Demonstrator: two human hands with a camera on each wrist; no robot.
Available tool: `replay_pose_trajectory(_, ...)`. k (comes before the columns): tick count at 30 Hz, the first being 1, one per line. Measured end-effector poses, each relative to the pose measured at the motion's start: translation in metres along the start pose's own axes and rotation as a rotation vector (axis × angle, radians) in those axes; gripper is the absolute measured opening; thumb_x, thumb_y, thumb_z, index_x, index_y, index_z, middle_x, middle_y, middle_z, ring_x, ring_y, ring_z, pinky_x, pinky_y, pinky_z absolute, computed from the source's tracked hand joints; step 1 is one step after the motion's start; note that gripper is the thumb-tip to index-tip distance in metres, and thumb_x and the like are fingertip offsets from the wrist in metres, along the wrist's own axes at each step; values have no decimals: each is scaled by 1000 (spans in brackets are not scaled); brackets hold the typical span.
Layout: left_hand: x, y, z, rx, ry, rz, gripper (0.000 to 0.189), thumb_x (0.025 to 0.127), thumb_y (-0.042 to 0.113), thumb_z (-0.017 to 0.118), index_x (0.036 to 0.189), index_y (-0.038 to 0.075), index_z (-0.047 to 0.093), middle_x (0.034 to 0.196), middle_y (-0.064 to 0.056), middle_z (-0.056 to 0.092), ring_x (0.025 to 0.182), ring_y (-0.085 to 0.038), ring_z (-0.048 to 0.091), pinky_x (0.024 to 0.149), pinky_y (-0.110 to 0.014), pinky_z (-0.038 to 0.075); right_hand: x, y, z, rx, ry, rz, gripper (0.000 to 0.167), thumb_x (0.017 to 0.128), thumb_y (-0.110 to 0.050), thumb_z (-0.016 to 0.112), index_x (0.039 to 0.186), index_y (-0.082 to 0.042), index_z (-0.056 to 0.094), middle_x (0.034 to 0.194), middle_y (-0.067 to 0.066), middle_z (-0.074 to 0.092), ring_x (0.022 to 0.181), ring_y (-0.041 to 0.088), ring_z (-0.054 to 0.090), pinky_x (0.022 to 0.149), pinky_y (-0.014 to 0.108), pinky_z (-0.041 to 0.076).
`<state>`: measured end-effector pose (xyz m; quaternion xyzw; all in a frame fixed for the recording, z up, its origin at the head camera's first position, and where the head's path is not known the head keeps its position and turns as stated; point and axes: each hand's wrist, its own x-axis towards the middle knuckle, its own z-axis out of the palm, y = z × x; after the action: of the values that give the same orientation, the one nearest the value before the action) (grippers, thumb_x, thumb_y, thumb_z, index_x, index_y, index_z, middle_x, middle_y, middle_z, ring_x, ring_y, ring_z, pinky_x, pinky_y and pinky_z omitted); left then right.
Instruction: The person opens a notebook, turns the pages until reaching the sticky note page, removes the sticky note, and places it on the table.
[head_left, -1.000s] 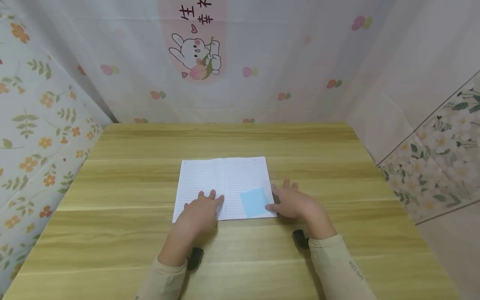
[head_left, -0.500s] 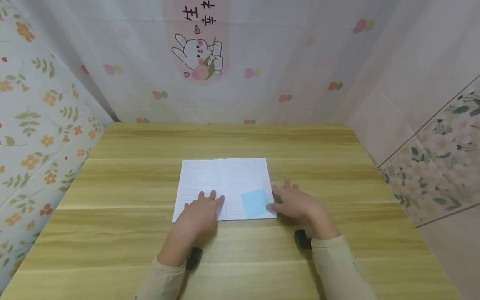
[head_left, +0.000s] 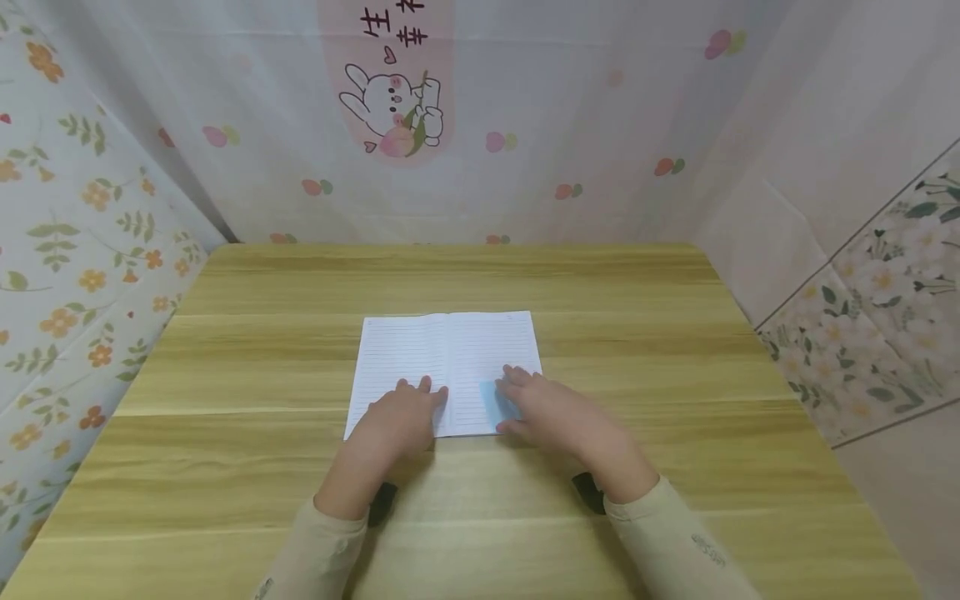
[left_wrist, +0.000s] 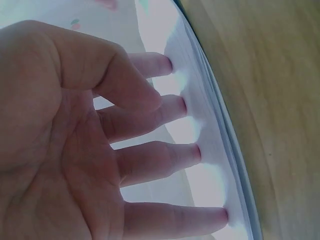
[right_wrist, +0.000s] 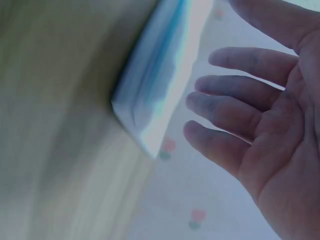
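Note:
An open lined notebook (head_left: 483,343) lies on the wooden table, its two blank pages spread flat. My left hand (head_left: 396,423) rests on the lower left page; in the left wrist view its straight, spread fingertips (left_wrist: 192,152) touch the paper near the edge. A light-blue sticky note (head_left: 491,406) lies on the lower right page, partly hidden under my right hand (head_left: 555,417). That hand hovers over the note with fingers extended. In the right wrist view the fingers (right_wrist: 225,107) show apart from the notebook, holding nothing.
The wooden table (head_left: 637,333) surrounds the notebook on every side. Behind it hangs a pale curtain (head_left: 525,100) with a rabbit print, and a floral cloth (head_left: 75,275) hangs at the left. A dark strap piece (head_left: 588,493) sits under the right wrist.
My right hand has moved left from the notebook's right edge to over the blue sticky note, covering much of it. The left hand has stayed in place on the left page.

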<state>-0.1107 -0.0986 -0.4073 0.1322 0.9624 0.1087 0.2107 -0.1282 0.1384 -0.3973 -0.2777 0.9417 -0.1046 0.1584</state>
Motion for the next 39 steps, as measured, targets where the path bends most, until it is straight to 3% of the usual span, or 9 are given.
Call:
replay_pose_trajectory(4, 2, 1, 1, 8, -1, 12, 56, 102, 3, 53, 157, 10, 53, 166, -24, 45, 150, -55, 44, 99, -77, 51, 4, -10, 10, -28, -31, -16, 62, 95, -32, 82, 141, 4, 60, 159, 28, 52, 149, 45, 51, 122, 56, 44)
replay_pose_trajectory(11, 3, 2, 1, 23, 4, 14, 54, 102, 4, 54, 156, 10, 54, 164, -23, 47, 148, -53, 46, 98, -74, 54, 11, -10, 14, -105, -20, -28, 43, 94, -31, 84, 118, 2, 71, 150, 28, 61, 142, 41, 60, 116, 52, 51)
replay_pose_trajectory(18, 3, 2, 0, 21, 0, 12, 55, 101, 5, 55, 156, 11, 54, 165, -24, 47, 148, -54, 46, 101, -74, 52, 14, -5, 9, -44, -43, -48, 38, 97, -30, 80, 119, 1, 74, 146, 30, 63, 130, 45, 67, 110, 53, 55)
replay_pose_trajectory(22, 2, 1, -2, 31, 9, 21, 54, 102, 4, 54, 155, 10, 55, 163, -24, 48, 146, -53, 48, 100, -72, 54, 15, -2, 6, -12, -43, -84, 25, 105, -21, 68, 115, 0, 76, 146, 32, 63, 128, 44, 69, 107, 52, 56)
replay_pose_trajectory(25, 1, 0, -3, 33, 12, 29, 54, 102, 3, 54, 155, 9, 55, 163, -25, 48, 146, -54, 48, 101, -71, 54, 15, -1, 6, 18, -52, -83, 24, 107, -16, 60, 117, 1, 74, 149, 32, 60, 128, 42, 68, 104, 50, 57)
replay_pose_trajectory(30, 2, 0, -2, 6, 6, 12, 55, 102, 4, 52, 157, 9, 51, 164, -26, 46, 150, -55, 44, 100, -77, 51, 11, -3, 11, 38, -86, -33, 36, 104, -14, 58, 133, 6, 64, 160, 31, 48, 147, 43, 53, 121, 55, 45)
replay_pose_trajectory(32, 3, 1, -1, -10, 10, 3, 58, 102, 3, 52, 159, 12, 49, 164, -26, 47, 150, -56, 43, 98, -80, 50, 10, -4, 15, 3, -71, -37, 37, 105, -14, 57, 135, 8, 62, 161, 31, 48, 153, 43, 47, 124, 56, 41)
replay_pose_trajectory(37, 6, 3, 1, -21, 11, -5, 63, 99, 1, 54, 160, 19, 50, 164, -26, 47, 150, -57, 42, 99, -81, 49, 7, -8, 25, -176, 11, -101, 33, 107, -9, 56, 133, 11, 61, 152, 32, 57, 145, 42, 57, 115, 53, 51)
replay_pose_trajectory(39, 6, 4, 1, -14, 8, -7, 61, 100, 1, 55, 159, 19, 52, 164, -27, 46, 151, -58, 42, 99, -80, 50, 6, -9, 27, -228, 22, -105, 36, 107, -6, 56, 139, 11, 59, 152, 31, 57, 144, 41, 57, 113, 52, 53)
